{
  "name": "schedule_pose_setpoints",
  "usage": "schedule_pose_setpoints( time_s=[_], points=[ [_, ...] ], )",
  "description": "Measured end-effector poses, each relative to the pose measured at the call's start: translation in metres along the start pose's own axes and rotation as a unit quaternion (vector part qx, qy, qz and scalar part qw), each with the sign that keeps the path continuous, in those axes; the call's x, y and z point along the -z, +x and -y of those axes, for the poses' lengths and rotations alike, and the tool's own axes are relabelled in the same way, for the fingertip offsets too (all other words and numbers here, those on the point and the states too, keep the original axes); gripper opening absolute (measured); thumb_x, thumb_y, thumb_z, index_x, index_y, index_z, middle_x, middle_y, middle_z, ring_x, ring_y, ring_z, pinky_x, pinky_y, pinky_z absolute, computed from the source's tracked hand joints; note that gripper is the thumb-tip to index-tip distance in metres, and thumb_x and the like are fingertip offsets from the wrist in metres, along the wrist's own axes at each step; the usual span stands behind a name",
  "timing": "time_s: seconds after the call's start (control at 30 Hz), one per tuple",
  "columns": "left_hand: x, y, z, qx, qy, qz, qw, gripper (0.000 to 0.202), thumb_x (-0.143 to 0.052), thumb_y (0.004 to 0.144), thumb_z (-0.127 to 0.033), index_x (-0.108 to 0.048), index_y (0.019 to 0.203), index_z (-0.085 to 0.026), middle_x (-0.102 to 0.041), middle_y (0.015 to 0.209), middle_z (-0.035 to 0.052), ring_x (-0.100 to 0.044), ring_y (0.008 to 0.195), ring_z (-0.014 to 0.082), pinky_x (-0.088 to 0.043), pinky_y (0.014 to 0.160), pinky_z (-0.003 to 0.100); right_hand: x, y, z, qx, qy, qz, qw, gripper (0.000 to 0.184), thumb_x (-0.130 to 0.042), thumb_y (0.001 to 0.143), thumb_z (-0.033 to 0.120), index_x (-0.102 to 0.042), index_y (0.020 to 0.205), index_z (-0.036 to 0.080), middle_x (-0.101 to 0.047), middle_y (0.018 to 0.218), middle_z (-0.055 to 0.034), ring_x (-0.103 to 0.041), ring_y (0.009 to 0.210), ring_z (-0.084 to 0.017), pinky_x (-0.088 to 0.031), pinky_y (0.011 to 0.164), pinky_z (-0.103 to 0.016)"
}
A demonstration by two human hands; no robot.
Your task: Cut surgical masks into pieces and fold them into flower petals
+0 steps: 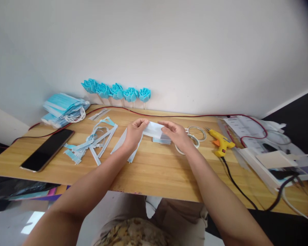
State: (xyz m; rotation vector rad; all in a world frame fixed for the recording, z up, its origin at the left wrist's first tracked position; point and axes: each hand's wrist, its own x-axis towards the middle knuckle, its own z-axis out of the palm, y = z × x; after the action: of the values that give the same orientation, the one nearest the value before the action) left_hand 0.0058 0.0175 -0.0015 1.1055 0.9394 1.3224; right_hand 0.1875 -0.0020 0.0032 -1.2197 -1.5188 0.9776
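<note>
My left hand (134, 132) and my right hand (176, 134) meet over the middle of the wooden table (154, 171). Both pinch a pale blue piece of face-mask fabric (154, 130), the left at its left end, the right at its right end. Under it lie more folded blue pieces (161, 139) and a long light strip (120, 141) stretching toward me. Cut blue strips and scraps (92, 143) are scattered just left of my left hand.
A stack of blue face masks (63, 109) lies at the back left, with a dark phone (47, 149) in front of it. Several blue fabric flowers (116, 91) lean against the wall. White elastic loops (195, 135), a yellow glue gun (221, 141), cables and boxes (267, 160) fill the right.
</note>
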Motion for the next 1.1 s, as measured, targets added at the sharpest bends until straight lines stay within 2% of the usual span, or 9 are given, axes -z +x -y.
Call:
schedule_pose_setpoints(
  time_s=[0.07,0.1,0.17,0.4,1.0,1.1],
  points=[
    [-0.0004,-0.0007,0.0000,0.002,-0.003,0.003,1.000,0.026,-0.071,0.069,-0.039,-0.064,0.076,-0.016,-0.060,0.070,-0.0023,-0.051,0.065,0.0097,-0.041,0.064,0.022,-0.0025,-0.0006,-0.0031,0.004,-0.037,-0.001,0.999,0.027,-0.067,0.078,0.047,-0.068,0.077,0.020,-0.062,0.068,0.0016,-0.054,0.064,-0.013,-0.041,0.060,-0.025],
    [-0.0004,-0.0011,-0.0002,0.005,-0.004,0.005,1.000,0.026,-0.072,0.069,-0.039,-0.064,0.076,-0.016,-0.060,0.070,-0.0023,-0.051,0.065,0.0098,-0.041,0.064,0.022,-0.0036,-0.0007,-0.0047,0.009,-0.059,-0.009,0.998,0.031,-0.067,0.078,0.048,-0.063,0.068,0.019,-0.055,0.060,0.0034,-0.049,0.059,-0.012,-0.038,0.057,-0.025],
    [-0.0006,-0.0019,-0.0010,0.012,-0.008,0.005,1.000,0.026,-0.073,0.068,-0.039,-0.065,0.076,-0.016,-0.061,0.070,-0.0022,-0.051,0.064,0.0099,-0.041,0.063,0.023,-0.0052,-0.0009,-0.0071,0.019,-0.091,-0.029,0.995,0.038,-0.066,0.079,0.049,-0.055,0.058,0.019,-0.045,0.054,0.0050,-0.041,0.055,-0.011,-0.032,0.053,-0.025],
    [-0.0011,-0.0026,-0.0024,0.022,-0.009,0.001,1.000,0.028,-0.074,0.068,-0.041,-0.066,0.077,-0.016,-0.064,0.070,-0.0017,-0.052,0.063,0.0098,-0.041,0.061,0.022,-0.0057,-0.0006,-0.0043,0.031,-0.100,-0.037,0.994,0.037,-0.067,0.077,0.046,-0.051,0.057,0.020,-0.046,0.056,0.0047,-0.039,0.056,-0.011,-0.031,0.054,-0.025],
    [-0.0005,-0.0017,-0.0014,0.030,-0.023,0.005,0.999,0.030,-0.076,0.067,-0.041,-0.066,0.077,-0.015,-0.064,0.071,-0.0011,-0.053,0.063,0.0098,-0.041,0.061,0.022,-0.0061,0.0005,-0.0070,0.030,-0.109,-0.027,0.993,0.033,-0.068,0.077,0.040,-0.050,0.059,0.020,-0.050,0.059,0.0046,-0.044,0.059,-0.011,-0.034,0.060,-0.025],
    [0.0005,-0.0012,-0.0015,0.030,-0.014,0.005,0.999,0.031,-0.075,0.067,-0.042,-0.066,0.077,-0.015,-0.063,0.071,-0.0011,-0.052,0.062,0.0095,-0.040,0.060,0.022,-0.0049,0.0007,-0.0083,0.019,-0.077,0.007,0.997,0.023,-0.070,0.076,0.039,-0.059,0.070,0.020,-0.059,0.067,0.0034,-0.052,0.065,-0.013,-0.040,0.063,-0.025]
  ],
)
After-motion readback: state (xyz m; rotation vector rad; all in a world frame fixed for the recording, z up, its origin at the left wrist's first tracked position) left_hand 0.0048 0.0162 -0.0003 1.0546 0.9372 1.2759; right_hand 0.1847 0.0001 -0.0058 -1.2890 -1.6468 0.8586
